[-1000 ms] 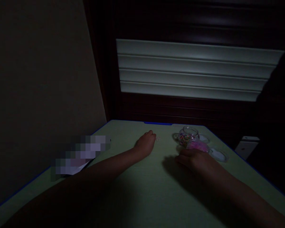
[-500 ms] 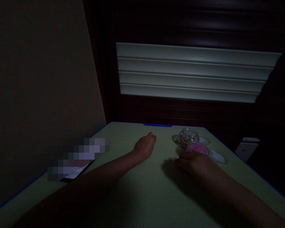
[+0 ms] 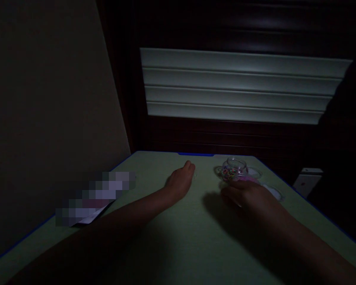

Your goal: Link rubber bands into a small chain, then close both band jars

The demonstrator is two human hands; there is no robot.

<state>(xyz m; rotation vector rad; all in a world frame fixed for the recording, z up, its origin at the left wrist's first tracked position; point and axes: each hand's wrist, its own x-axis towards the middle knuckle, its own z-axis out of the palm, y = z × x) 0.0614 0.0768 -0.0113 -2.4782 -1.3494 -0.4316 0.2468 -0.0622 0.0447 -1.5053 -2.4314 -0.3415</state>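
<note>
My left hand is closed over the table, its fingertips pressed together; whatever they hold is too small to make out. Just right of those fingertips a tiny pale loop shows faintly. My right hand is closed too, fingers bent and pointing left, and any thing in it is hidden. Behind it sits a container of pink pieces, mostly covered by the hand. A clear round jar with small multicoloured rings stands open just beyond.
Two clear lids lie right of the jars. A blurred-out flat object lies on the left of the pale green table, which has a blue edge. A white box stands beyond the right edge. A dark slatted panel closes off the back.
My right hand has shifted slightly up, covering more of the pink container. My left hand stays nearly in place. The view has tilted a little.
</note>
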